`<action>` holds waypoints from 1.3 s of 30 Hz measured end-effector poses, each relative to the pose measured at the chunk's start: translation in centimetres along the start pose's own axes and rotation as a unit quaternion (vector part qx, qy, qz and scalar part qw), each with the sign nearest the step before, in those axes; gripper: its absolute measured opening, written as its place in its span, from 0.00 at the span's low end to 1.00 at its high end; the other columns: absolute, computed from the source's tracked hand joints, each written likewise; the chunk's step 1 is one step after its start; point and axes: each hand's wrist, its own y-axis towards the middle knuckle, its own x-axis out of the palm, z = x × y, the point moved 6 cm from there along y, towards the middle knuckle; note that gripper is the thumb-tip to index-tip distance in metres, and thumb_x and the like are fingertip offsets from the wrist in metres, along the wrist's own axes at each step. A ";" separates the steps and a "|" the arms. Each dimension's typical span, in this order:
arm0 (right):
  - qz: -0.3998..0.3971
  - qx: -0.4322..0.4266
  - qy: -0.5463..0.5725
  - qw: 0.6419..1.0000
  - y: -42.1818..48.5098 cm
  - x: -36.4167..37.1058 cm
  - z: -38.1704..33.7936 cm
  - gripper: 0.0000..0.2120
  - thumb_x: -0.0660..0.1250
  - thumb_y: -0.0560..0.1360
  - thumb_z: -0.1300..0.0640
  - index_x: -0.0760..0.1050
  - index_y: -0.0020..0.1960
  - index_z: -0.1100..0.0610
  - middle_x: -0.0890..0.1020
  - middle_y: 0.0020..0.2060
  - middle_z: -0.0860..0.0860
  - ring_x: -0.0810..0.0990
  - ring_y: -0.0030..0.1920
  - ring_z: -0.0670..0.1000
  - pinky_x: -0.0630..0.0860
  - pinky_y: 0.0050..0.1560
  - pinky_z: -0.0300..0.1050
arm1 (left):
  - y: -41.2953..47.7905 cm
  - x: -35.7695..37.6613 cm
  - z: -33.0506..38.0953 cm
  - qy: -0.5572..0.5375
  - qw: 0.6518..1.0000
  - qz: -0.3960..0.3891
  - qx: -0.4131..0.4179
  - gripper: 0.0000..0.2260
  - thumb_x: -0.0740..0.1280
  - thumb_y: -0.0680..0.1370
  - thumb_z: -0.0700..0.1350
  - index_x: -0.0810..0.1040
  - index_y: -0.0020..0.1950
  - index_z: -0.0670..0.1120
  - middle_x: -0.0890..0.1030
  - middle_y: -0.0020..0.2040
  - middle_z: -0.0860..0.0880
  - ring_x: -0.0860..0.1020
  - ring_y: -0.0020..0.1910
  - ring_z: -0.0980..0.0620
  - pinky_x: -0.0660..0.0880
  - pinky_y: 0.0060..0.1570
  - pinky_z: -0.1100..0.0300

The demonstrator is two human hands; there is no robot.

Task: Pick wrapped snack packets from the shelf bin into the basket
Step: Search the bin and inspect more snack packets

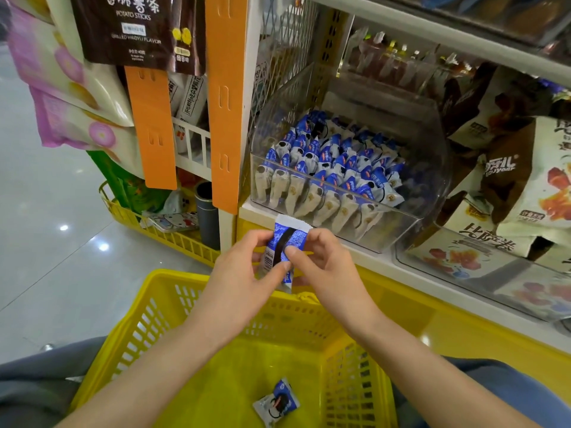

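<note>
blue-white snack packet (pixel 282 246): pinched between left hand (pixel 244 273) and right hand (pixel 321 267), above yellow basket (pixel 197 307); another packet (pixel 276 401) lies inside.

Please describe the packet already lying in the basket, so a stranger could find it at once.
Find the yellow basket at the bottom. One blue-and-white packet lies alone on its floor. It alone is neither held nor in the clear bin.
</note>
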 end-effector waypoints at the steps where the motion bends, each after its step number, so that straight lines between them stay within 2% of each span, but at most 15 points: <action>1: 0.006 -0.014 -0.017 1.000 0.0 0.0 -0.1 0.07 0.67 0.74 0.59 0.72 0.51 0.54 0.81 0.48 0.51 0.80 0.43 0.48 0.79 0.37 0.40 | 0.0 0.0 0.0 0.002 1.000 -0.003 0.003 0.16 0.69 0.73 0.47 0.72 0.59 0.56 0.77 0.52 0.62 0.77 0.52 0.62 0.76 0.52 0.62; 4: 0.022 -0.059 -0.093 0.994 -0.1 -0.2 -0.4 0.09 0.68 0.74 0.57 0.72 0.53 0.53 0.81 0.46 0.47 0.79 0.44 0.46 0.81 0.43 0.47 | -0.2 0.3 0.2 -0.009 1.000 -0.024 0.016 0.14 0.64 0.77 0.44 0.69 0.59 0.58 0.78 0.54 0.60 0.76 0.53 0.66 0.75 0.51 0.69; 7: 0.026 -0.072 -0.118 0.990 -0.2 -0.2 -0.5 0.09 0.68 0.73 0.56 0.71 0.48 0.46 0.80 0.45 0.44 0.80 0.44 0.46 0.80 0.45 0.51 | -0.4 0.2 0.1 0.026 0.999 -0.026 0.029 0.12 0.59 0.79 0.42 0.69 0.59 0.58 0.78 0.47 0.61 0.76 0.43 0.68 0.70 0.38 0.76; 13: 0.009 -0.074 -0.130 0.989 -0.3 0.4 -0.3 0.11 0.68 0.73 0.54 0.67 0.46 0.42 0.77 0.42 0.38 0.78 0.44 0.38 0.79 0.43 0.38 | -0.3 0.3 -0.3 0.064 0.997 -0.001 0.032 0.12 0.56 0.80 0.40 0.72 0.61 0.49 0.76 0.37 0.57 0.75 0.36 0.65 0.69 0.31 0.72; 15: -0.021 -0.067 -0.098 0.993 -0.2 0.7 -0.4 0.09 0.67 0.75 0.55 0.69 0.51 0.45 0.77 0.46 0.37 0.77 0.47 0.34 0.76 0.46 0.32 | 0.1 0.1 -0.9 0.010 1.000 0.006 -0.012 0.10 0.55 0.81 0.42 0.74 0.57 0.49 0.79 0.39 0.51 0.78 0.37 0.58 0.74 0.36 0.68; 16: -0.042 -0.055 -0.077 0.995 -0.2 0.9 -0.4 0.10 0.65 0.76 0.55 0.69 0.55 0.47 0.76 0.49 0.37 0.77 0.49 0.34 0.75 0.49 0.32 | 0.3 0.1 -1.4 -0.039 0.998 0.005 -0.047 0.10 0.55 0.81 0.44 0.76 0.53 0.49 0.80 0.41 0.47 0.79 0.41 0.52 0.78 0.43 0.57; 18: -0.078 -0.041 -0.051 0.995 -0.3 1.2 -0.4 0.17 0.64 0.77 0.55 0.67 0.64 0.48 0.73 0.54 0.36 0.77 0.52 0.37 0.75 0.52 0.31 | 0.6 0.1 -1.8 -0.145 0.982 -0.001 -0.118 0.13 0.54 0.82 0.45 0.78 0.47 0.50 0.81 0.44 0.42 0.81 0.43 0.47 0.79 0.45 0.50; 20: -0.083 -0.037 -0.045 0.995 -0.4 1.2 -0.4 0.27 0.66 0.75 0.55 0.60 0.70 0.46 0.70 0.56 0.35 0.76 0.53 0.39 0.75 0.49 0.29 | 0.7 0.1 -1.9 -0.207 0.964 -0.007 -0.170 0.15 0.54 0.82 0.46 0.79 0.45 0.51 0.83 0.45 0.43 0.81 0.40 0.53 0.80 0.40 0.58; 23: -0.038 -0.028 -0.055 0.997 -0.3 0.6 -0.2 0.44 0.74 0.68 0.55 0.49 0.74 0.46 0.67 0.57 0.38 0.76 0.50 0.38 0.76 0.46 0.31 | 0.7 0.5 -2.0 -0.234 0.951 -0.039 -0.199 0.14 0.56 0.79 0.55 0.80 0.49 0.51 0.84 0.48 0.45 0.81 0.48 0.51 0.75 0.52 0.56; 25: -0.021 -0.036 -0.083 0.996 -0.1 0.3 -0.2 0.48 0.76 0.65 0.54 0.49 0.74 0.49 0.68 0.54 0.36 0.75 0.47 0.32 0.76 0.44 0.29 | 0.4 1.1 -1.5 -0.229 0.954 -0.081 -0.175 0.17 0.62 0.72 0.59 0.77 0.55 0.52 0.83 0.50 0.50 0.81 0.50 0.55 0.74 0.52 0.60; 27: -0.021 -0.045 -0.101 0.994 0.1 0.2 -0.4 0.45 0.76 0.65 0.54 0.53 0.73 0.51 0.70 0.52 0.36 0.74 0.45 0.29 0.75 0.43 0.28 | 0.1 1.2 -1.0 -0.222 0.959 -0.083 -0.155 0.13 0.67 0.73 0.52 0.76 0.57 0.52 0.83 0.50 0.53 0.81 0.49 0.60 0.76 0.45 0.68; 29: -0.033 -0.043 -0.111 0.992 0.1 0.2 -0.4 0.40 0.77 0.64 0.55 0.59 0.69 0.50 0.75 0.53 0.42 0.77 0.47 0.35 0.76 0.47 0.32 | 0.0 0.9 -0.8 -0.218 0.962 -0.056 -0.155 0.08 0.64 0.77 0.45 0.77 0.55 0.50 0.83 0.49 0.51 0.81 0.49 0.57 0.77 0.45 0.66; 32: -0.053 -0.033 -0.103 0.993 0.2 0.1 -0.5 0.28 0.74 0.68 0.60 0.65 0.63 0.50 0.78 0.49 0.44 0.78 0.47 0.42 0.76 0.47 0.34 | 0.3 0.1 -1.2 -0.208 0.965 -0.021 -0.161 0.08 0.60 0.79 0.44 0.78 0.52 0.50 0.83 0.49 0.49 0.81 0.49 0.53 0.77 0.51 0.55; 36: -0.070 -0.037 -0.090 0.993 0.0 -0.1 -0.9 0.10 0.67 0.74 0.62 0.76 0.54 0.54 0.80 0.44 0.44 0.80 0.45 0.44 0.76 0.50 0.39 | 0.8 -0.8 -0.5 -0.168 0.981 0.001 -0.095 0.07 0.61 0.79 0.43 0.79 0.50 0.51 0.83 0.45 0.51 0.79 0.44 0.59 0.74 0.42 0.67; 39: -0.064 -0.034 -0.060 0.996 -0.3 -0.2 -1.0 0.07 0.66 0.75 0.62 0.76 0.49 0.51 0.83 0.45 0.47 0.80 0.44 0.44 0.78 0.48 0.43 | 1.1 -0.8 0.2 -0.080 0.996 -0.012 -0.040 0.06 0.63 0.78 0.42 0.79 0.49 0.47 0.83 0.44 0.48 0.79 0.43 0.53 0.73 0.41 0.62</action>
